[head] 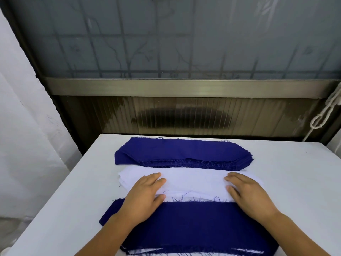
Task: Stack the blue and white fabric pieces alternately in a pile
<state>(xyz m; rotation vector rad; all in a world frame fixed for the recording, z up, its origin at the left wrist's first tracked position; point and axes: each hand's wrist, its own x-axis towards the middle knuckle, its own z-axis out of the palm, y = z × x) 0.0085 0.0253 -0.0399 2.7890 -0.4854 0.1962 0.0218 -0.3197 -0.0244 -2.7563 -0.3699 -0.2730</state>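
A: Three fabric groups on the tabletop: near mixed pile, far blue stack, white stack between.

B: Left hand, right hand: fingers flat, straight, resting on white. Advise lifting one layer only, edges squared.

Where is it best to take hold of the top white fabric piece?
Probably at its two short ends, one hand per side, coming from above. The top white piece lies flat and long; left hand and right hand already rest near those ends.
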